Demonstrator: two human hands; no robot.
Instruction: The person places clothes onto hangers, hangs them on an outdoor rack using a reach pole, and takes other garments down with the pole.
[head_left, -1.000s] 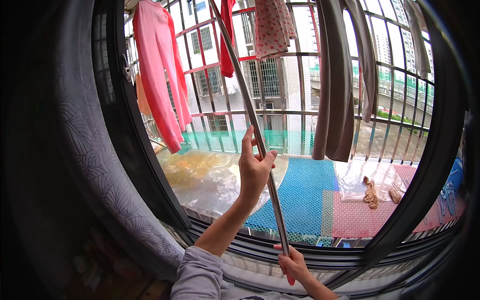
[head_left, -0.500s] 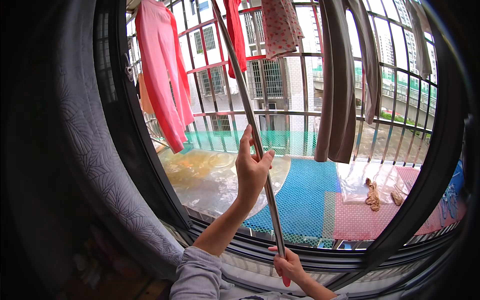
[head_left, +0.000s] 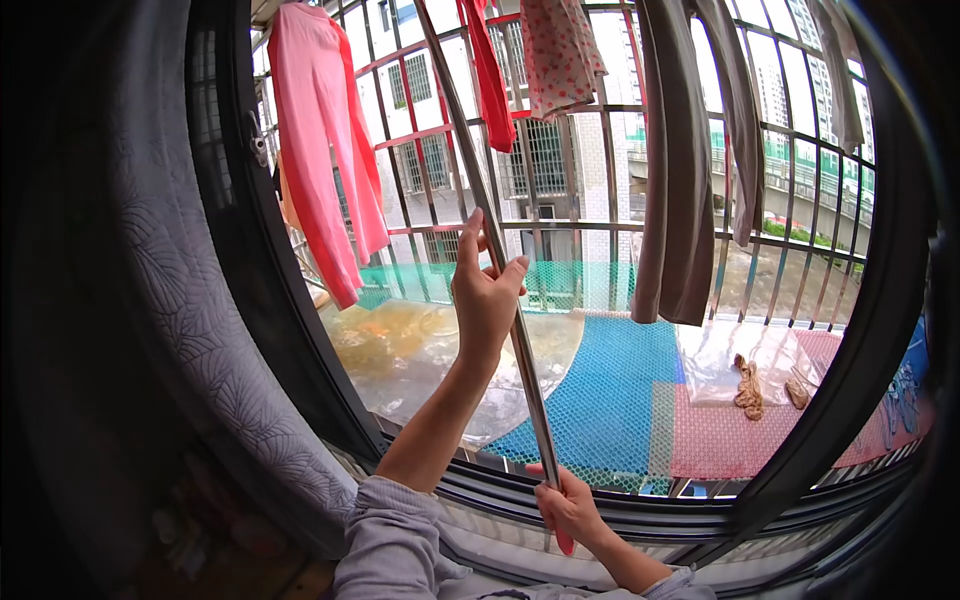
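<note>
A long metal pole (head_left: pixel 532 390) with a red lower end slants up through the window opening, its top beyond the upper edge of the view. My left hand (head_left: pixel 487 295) supports it partway up, thumb on one side and index finger stretched along the shaft. Lower down, my right hand (head_left: pixel 572 508) is wrapped round the pole just above the red end. Above my hands hang a red garment (head_left: pixel 490 85), close beside the pole's upper part, and a dotted garment (head_left: pixel 560 60). Pink trousers (head_left: pixel 325 140) hang to the left.
Grey trousers (head_left: pixel 675 180) hang at right, before metal window bars (head_left: pixel 780 190). Blue mesh (head_left: pixel 610 390) and pink mesh (head_left: pixel 720 440) cover the ledge, with a plastic sheet and brown bundle (head_left: pixel 747 388) on it. A patterned curtain (head_left: pixel 230 400) hangs left of the dark window frame (head_left: pixel 300 330).
Both hands and the pole have risen and shifted slightly left. The red garment has swung to the right, and the pink trousers have shifted a little.
</note>
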